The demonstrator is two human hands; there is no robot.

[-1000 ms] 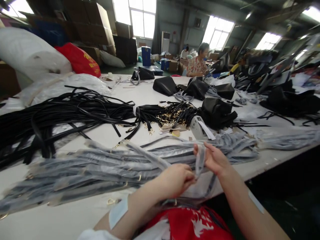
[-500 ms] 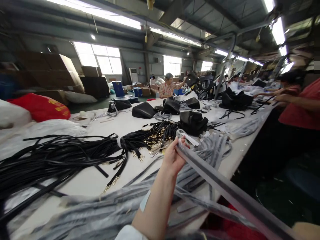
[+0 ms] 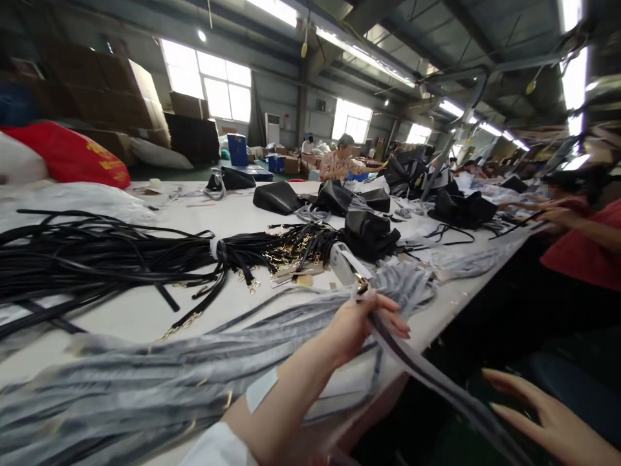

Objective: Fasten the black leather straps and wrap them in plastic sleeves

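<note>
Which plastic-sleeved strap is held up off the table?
The sleeved strap in the left hand: its gold clasp pokes up above that hand, while the other sleeved straps lie on the table.

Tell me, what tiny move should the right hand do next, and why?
Perhaps the right hand should close on the plastic-sleeved strap: it is open beside the strap's lower length, apparently not touching it, while the left hand alone holds the strap near its gold clasp.
</note>
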